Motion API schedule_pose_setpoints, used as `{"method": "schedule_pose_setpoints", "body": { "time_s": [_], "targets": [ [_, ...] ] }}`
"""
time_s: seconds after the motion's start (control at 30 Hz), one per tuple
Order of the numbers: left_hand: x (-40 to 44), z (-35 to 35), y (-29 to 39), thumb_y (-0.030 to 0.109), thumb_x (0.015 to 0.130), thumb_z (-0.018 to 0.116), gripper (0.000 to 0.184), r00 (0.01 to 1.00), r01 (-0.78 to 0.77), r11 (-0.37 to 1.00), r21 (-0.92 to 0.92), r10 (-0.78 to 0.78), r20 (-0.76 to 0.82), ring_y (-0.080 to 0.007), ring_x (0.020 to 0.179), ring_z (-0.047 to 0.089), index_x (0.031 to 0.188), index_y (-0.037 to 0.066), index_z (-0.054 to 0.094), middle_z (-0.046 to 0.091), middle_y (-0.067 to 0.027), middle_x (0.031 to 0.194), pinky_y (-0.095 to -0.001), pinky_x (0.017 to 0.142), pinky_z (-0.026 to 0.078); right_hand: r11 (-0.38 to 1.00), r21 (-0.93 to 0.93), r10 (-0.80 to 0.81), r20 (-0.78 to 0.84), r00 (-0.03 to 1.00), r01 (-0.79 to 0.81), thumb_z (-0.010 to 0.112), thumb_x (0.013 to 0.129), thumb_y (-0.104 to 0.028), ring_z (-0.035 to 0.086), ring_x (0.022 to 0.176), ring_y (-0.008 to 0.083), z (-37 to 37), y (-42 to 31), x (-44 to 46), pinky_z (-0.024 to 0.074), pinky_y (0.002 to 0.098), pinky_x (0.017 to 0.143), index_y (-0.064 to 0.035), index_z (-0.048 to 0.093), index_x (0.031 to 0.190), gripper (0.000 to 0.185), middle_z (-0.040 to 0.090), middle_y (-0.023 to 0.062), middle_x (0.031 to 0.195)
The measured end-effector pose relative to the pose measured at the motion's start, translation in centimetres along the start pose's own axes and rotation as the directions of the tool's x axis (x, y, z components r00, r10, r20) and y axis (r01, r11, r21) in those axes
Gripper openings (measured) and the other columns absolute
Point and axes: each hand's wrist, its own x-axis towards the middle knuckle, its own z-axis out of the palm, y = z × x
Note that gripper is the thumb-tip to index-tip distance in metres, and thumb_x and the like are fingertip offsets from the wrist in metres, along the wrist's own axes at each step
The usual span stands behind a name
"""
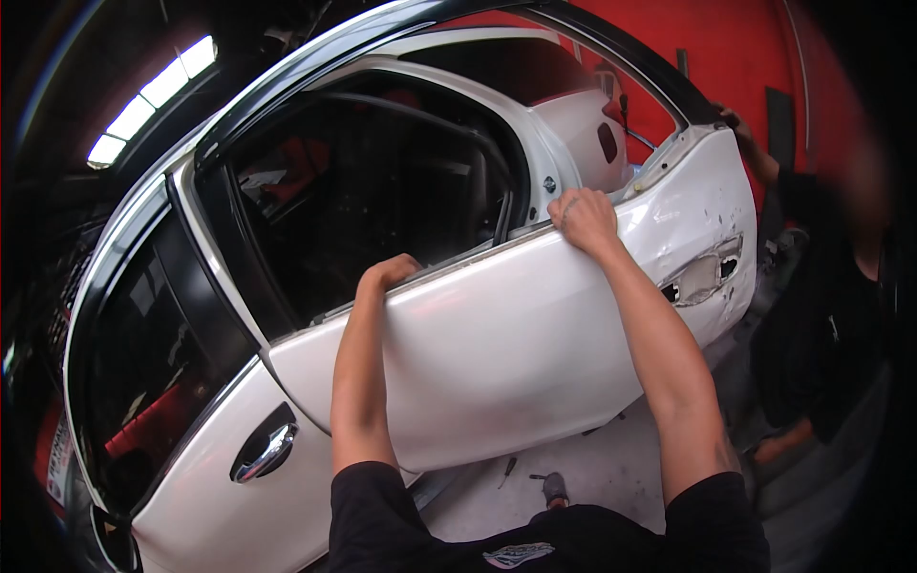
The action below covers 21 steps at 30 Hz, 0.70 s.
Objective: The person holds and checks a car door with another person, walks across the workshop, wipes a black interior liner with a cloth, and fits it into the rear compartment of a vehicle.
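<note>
Two hands, one white door

Both my hands are on the one white door (497,334) in front of me, its outer skin facing me and its right end standing out from the white car body (590,143). Left hand (390,271): one, fingers curled over the sill at the foot of the window opening; fingertips hidden behind the edge. Right hand (585,218): one, grasping the same sill farther right, knuckles up, fingertips likewise out of sight.

Door condition: two dark holes near its right end, with torn, scuffed surface around them. To the left, one adjoining panel (210,497) carries one chrome handle (271,453).

Co-workers: one person in dark clothing at the right. Two of that person's hands count: one upper hand (734,122) at the lower right corner of the window frame (659,81), one lower hand (785,443) beside the dark clothing.

Floor (458,506): pale grey; one slender tool (508,468) lies near one dark shoe (554,487). Behind the car, one red wall (721,57).
</note>
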Motion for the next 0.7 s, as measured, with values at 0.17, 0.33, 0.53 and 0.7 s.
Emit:
{"method": "schedule_pose_setpoints", "body": {
  "time_s": [0.17, 0.33, 0.53, 0.7],
  "targets": [
    [-0.6, -0.1, 0.7, 0.025, 0.069, 0.066, 0.051, 1.000, 0.002, 1.000, 0.023, -0.002, 0.000, -0.0249, 0.102, 0.066, 0.115, 0.003, 0.072, 0.071, -0.0129, 0.111, -0.0359, 0.092, 0.050, 1.000, 0.003, 0.012, -0.023, 1.000, -0.012, 0.050, 0.088, -0.029, 0.067, 0.079, 0.0403, -0.2, -0.1, -0.2, 0.0514, 0.0456, 0.082, 0.0001, 0.072, 0.076, 0.038, 0.068, 0.0228, 0.079],
    [-1.3, -0.1, 1.6, 0.024, 0.071, 0.065, 0.049, 1.000, -0.001, 0.998, 0.064, 0.002, -0.008, -0.0240, 0.101, 0.066, 0.115, 0.004, 0.071, 0.072, -0.0127, 0.110, -0.0360, 0.092, 0.050, 0.999, 0.027, 0.021, -0.007, 1.000, -0.020, 0.051, 0.088, -0.029, 0.067, 0.079, 0.0398, -0.4, -0.1, -0.2, 0.0513, 0.0456, 0.082, -0.0014, 0.073, 0.076, 0.038, 0.069, 0.0219, 0.079],
    [-0.6, -0.1, 0.7, 0.025, 0.070, 0.066, 0.050, 1.000, -0.007, 0.998, 0.068, 0.008, -0.013, -0.0244, 0.101, 0.067, 0.115, 0.004, 0.071, 0.072, -0.0127, 0.109, -0.0357, 0.091, 0.050, 0.999, 0.033, 0.013, -0.024, 1.000, -0.012, 0.051, 0.086, -0.028, 0.067, 0.078, 0.0404, -0.1, 0.0, -0.2, 0.0513, 0.0455, 0.081, -0.0015, 0.073, 0.075, 0.036, 0.068, 0.0225, 0.078],
    [-0.8, -0.3, 0.9, 0.025, 0.069, 0.067, 0.050, 1.000, -0.011, 0.999, 0.052, 0.011, 0.010, -0.0247, 0.101, 0.067, 0.115, 0.004, 0.072, 0.072, -0.0131, 0.109, -0.0357, 0.091, 0.050, 0.999, 0.043, 0.017, -0.026, 1.000, -0.016, 0.052, 0.085, -0.027, 0.066, 0.077, 0.0409, -0.3, -0.1, -0.2, 0.0512, 0.0455, 0.081, -0.0011, 0.072, 0.073, 0.035, 0.068, 0.0231, 0.078]
  ]
}}
